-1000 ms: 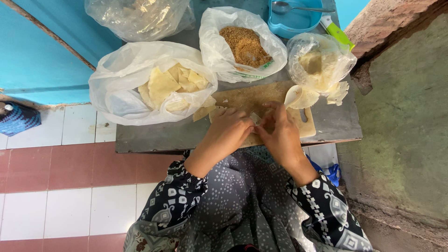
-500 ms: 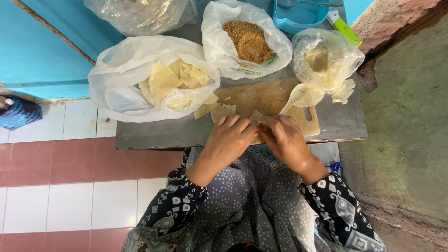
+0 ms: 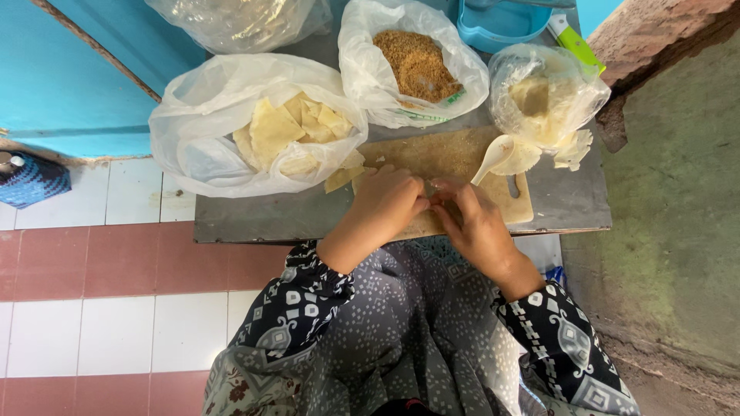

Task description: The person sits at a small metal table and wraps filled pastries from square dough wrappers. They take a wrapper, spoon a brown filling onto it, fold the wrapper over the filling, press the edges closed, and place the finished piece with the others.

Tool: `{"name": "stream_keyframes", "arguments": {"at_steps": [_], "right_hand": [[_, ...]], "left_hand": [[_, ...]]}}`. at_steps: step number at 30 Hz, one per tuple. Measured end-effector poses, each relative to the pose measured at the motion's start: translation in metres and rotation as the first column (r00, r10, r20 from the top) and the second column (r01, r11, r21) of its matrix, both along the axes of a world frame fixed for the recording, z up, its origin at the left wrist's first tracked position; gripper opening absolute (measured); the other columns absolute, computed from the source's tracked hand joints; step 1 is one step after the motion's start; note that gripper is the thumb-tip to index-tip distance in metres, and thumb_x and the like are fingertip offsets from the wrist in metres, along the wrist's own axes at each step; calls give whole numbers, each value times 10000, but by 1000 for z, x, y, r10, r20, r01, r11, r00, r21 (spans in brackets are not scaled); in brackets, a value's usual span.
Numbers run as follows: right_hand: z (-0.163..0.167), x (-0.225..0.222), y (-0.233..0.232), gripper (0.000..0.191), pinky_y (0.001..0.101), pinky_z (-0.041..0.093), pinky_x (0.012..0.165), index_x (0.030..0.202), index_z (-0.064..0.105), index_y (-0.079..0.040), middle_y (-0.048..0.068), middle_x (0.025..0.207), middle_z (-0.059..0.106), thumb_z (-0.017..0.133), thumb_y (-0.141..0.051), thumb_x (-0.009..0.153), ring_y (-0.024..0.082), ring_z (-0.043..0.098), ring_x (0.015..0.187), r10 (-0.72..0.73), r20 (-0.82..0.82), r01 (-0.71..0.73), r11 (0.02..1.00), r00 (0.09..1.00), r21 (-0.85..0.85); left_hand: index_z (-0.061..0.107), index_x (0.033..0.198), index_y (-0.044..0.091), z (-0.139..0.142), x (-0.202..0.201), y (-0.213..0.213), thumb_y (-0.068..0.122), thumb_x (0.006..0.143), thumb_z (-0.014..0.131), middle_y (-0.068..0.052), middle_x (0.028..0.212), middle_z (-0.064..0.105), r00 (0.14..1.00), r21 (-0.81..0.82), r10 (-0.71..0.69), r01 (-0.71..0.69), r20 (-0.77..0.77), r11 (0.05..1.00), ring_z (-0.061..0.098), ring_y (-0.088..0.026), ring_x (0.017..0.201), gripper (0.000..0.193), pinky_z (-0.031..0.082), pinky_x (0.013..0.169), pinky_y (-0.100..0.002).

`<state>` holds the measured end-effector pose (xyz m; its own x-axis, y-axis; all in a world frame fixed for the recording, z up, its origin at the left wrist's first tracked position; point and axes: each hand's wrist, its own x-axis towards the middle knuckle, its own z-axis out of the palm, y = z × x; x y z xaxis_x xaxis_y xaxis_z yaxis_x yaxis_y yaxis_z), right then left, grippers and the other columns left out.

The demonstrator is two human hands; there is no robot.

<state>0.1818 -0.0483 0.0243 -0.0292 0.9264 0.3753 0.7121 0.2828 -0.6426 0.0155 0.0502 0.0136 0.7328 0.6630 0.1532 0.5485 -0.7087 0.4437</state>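
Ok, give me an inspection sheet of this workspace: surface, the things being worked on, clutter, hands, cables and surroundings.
Surface: grey table with a wooden cutting board on it.
Job's things: small pale piece pinched between both hands over the board, mostly hidden; bag of pale wrappers at left; bag of brown crumbs behind the board; bag of pale filling at right; white spoon on the board.
Clutter: another clear bag at the back; blue container; green-handled tool.
Hands: left hand and right hand close together, fingertips meeting.
Cables: nothing seen.
Surroundings: blue wall, red and white floor tiles, rough ground at right.
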Motion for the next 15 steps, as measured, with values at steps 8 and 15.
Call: {"name": "stream_keyframes", "arguments": {"at_steps": [8,15], "right_hand": [[-8,7,-2,452,425,548,858,1295,547,-32,133,1060,730,758,-30,895,341,695,1004,43,100,-50,996,994,71],[-8,2,-2,434,429,544,870,1280,574,-47,133,1099,719,764,6,894,343,685,988,-3,202,-38,979,979,199]], "left_hand": [[710,920,77,8,-4,-21,220,839,738,-65,901,660,986,50,129,-135,105,990,634,-295,919,167,499,815,-426],[708,1020,83,6,-15,-48,146,829,655,-5,946,607,997,479,31,-59,66,876,600,-203,985,208,457,847,-356]]}}
